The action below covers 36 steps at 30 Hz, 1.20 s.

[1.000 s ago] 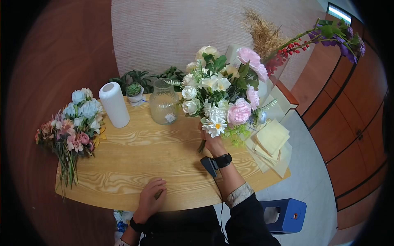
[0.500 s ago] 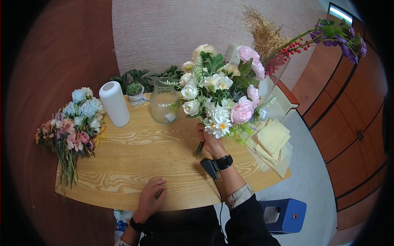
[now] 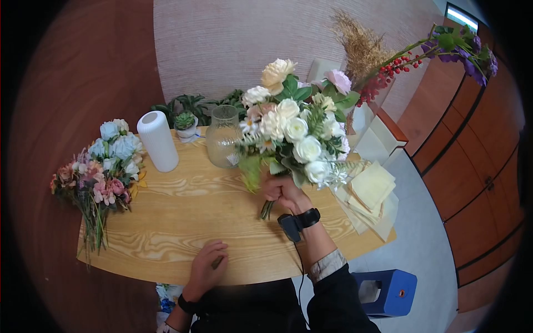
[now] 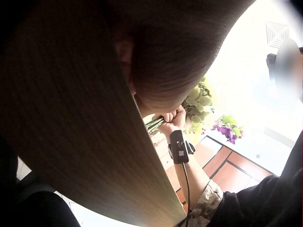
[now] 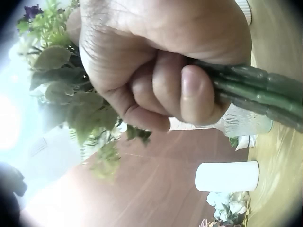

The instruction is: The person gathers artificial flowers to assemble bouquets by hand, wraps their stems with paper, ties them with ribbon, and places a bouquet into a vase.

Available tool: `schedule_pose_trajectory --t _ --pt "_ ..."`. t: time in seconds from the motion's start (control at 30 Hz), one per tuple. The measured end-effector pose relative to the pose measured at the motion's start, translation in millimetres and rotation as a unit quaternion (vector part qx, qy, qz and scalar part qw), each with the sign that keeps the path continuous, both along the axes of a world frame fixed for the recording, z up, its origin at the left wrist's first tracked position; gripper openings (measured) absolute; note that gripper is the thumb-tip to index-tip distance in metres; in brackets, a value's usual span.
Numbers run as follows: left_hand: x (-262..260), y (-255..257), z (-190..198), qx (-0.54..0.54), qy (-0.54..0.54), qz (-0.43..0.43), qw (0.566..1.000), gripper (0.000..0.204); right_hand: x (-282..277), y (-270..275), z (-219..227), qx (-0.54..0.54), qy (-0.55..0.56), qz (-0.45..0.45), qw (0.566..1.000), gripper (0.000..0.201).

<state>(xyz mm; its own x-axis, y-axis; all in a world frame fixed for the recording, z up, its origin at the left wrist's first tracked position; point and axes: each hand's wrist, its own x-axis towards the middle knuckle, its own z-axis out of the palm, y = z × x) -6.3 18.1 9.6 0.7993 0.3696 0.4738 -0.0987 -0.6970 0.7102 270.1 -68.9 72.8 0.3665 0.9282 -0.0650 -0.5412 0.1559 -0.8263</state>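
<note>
My right hand (image 3: 287, 193) grips a bouquet (image 3: 294, 130) of artificial flowers by its stems, upright over the table's right half. Cream and white roses, a pale pink bloom and green leaves face me. In the right wrist view, curled fingers (image 5: 165, 90) wrap the bundled green stems (image 5: 265, 90), whose lower ends stick out below the fist. Loosely bent, my left hand (image 3: 206, 263) rests at the front edge of the wooden table (image 3: 172, 222) and holds nothing. A clear glass vase (image 3: 222, 141) stands just left of the bouquet.
A white ribbed vase (image 3: 157, 141) and a small potted succulent (image 3: 185, 123) stand at the back left. More artificial flowers (image 3: 105, 166) lie at the left edge. Cream wrapping sheets (image 3: 372, 188) lie at the right edge, and a blue stool (image 3: 397, 291) is on the floor.
The bouquet has turned in my right hand's grip, so the pink blooms moved away from the front and white roses now face me. The left hand stays at the table edge.
</note>
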Motion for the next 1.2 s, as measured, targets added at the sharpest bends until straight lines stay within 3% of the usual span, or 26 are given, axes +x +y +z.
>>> schedule_pose_trajectory --t 0.1,0.17,0.23,0.27,0.3,0.33,0.37,0.4,0.43,0.5,0.53,0.57,0.6,0.63,0.67,0.7,0.77,0.83,0.9,1.0,1.03,1.1,1.13,1.2 --pt "0.2 0.2 -2.2 -0.005 0.003 -0.001 1.0 0.01 0.5 2.7 -25.6 0.046 -0.048 -0.062 0.996 0.029" --pt "-0.6 0.3 -1.9 -0.004 0.003 -0.002 1.0 0.01 2.1 -3.5 -34.1 0.084 0.015 -0.026 0.996 0.018" --pt "-0.9 0.3 -1.1 -0.006 0.009 0.0 1.0 0.01 -19.1 -14.0 -4.8 0.017 0.045 -0.169 0.984 0.006" --pt "-1.0 0.7 -2.5 -0.003 0.008 0.002 1.0 0.01 0.2 -14.5 -15.5 -0.057 0.004 -0.053 0.997 0.017" --pt "-0.7 1.0 -5.0 -0.006 0.006 0.001 1.0 0.01 14.7 -17.5 -31.5 -0.055 0.002 -0.052 0.997 0.017" --pt "-0.3 1.2 -6.1 -0.01 0.003 0.001 1.0 0.01 25.3 -22.0 -52.0 0.029 0.176 -0.026 0.984 0.025" --pt "-0.1 0.9 -5.0 -0.009 0.001 0.003 1.0 0.01 35.5 -21.6 -78.8 0.111 0.343 0.002 0.933 0.033" --pt "-0.2 0.7 -3.3 -0.003 0.001 0.001 1.0 0.01 48.5 -11.9 -121.6 0.281 0.31 0.128 0.899 0.037" --pt "-0.1 0.9 -2.4 0.003 0.001 -0.001 1.0 0.01 48.2 -10.5 -116.9 0.281 0.308 0.13 0.9 0.037" --pt "0.1 1.5 -4.7 0.007 -0.003 0.0 1.0 0.01 44.4 -13.3 -102.8 0.19 0.48 0.052 0.855 0.021" --pt "0.4 1.6 -5.6 0.011 -0.004 -0.002 1.0 0.01 26.7 -9.3 -66.7 0.092 0.518 -0.125 0.841 0.014" --pt "0.9 1.7 -5.3 0.011 -0.005 -0.003 1.0 0.01 24.5 -10.2 -67.4 0.093 0.518 -0.126 0.841 0.014" --pt "1.2 1.4 -4.6 0.011 -0.004 -0.001 1.0 0.01 19.3 -12.8 -66.6 0.16 0.423 0.017 0.891 0.016" --pt "1.1 1.0 -4.1 0.011 -0.002 0.0 1.0 0.01 15.5 -14.2 -65.3 0.221 0.314 0.159 0.909 0.027" --pt "1.1 0.7 -3.6 0.01 -0.002 -0.001 1.0 0.01 16.9 -12.6 -61.3 0.184 0.213 0.122 0.952 0.024" --pt "0.9 0.5 -2.8 0.008 -0.003 -0.001 1.0 0.01 16.0 -9.9 -55.1 0.184 0.212 0.121 0.952 0.024" --pt "0.5 0.7 -2.7 0.006 -0.003 0.0 1.0 0.01 13.9 -5.3 -46.5 0.286 0.172 0.275 0.902 0.024" --pt "0.3 0.8 -3.0 0.004 0.0 0.0 1.0 0.009 11.5 -5.9 -47.3 0.3 0.13 0.267 0.907 0.027" --pt "0.4 1.2 -3.6 0.004 0.001 -0.001 1.0 0.009 8.7 -10.2 -57.6 0.191 0.207 0.109 0.953 0.031" --pt "0.1 1.4 -3.2 0.005 0.001 -0.003 1.0 0.01 5.6 -11.7 -56.9 0.178 0.182 0.089 0.963 0.034" --pt "0.1 1.3 -2.8 0.007 0.0 -0.004 1.0 0.01 -1.6 -12.3 -45.8 0.178 0.182 0.089 0.963 0.034" --pt "0.1 1.0 -2.9 0.005 -0.002 -0.003 1.0 0.01 -15.0 -13.2 -24.9 0.151 0.456 0.06 0.875 0.04" --pt "0.1 0.9 -3.0 0.004 -0.005 -0.002 1.0 0.011 -15.3 -15.2 -24.4 0.122 0.424 0.056 0.896 0.048" --pt "0.1 0.7 -2.3 0.005 -0.004 -0.001 1.0 0.011 -1.3 -12.4 -54.1 0.063 0.392 0.045 0.916 0.044"
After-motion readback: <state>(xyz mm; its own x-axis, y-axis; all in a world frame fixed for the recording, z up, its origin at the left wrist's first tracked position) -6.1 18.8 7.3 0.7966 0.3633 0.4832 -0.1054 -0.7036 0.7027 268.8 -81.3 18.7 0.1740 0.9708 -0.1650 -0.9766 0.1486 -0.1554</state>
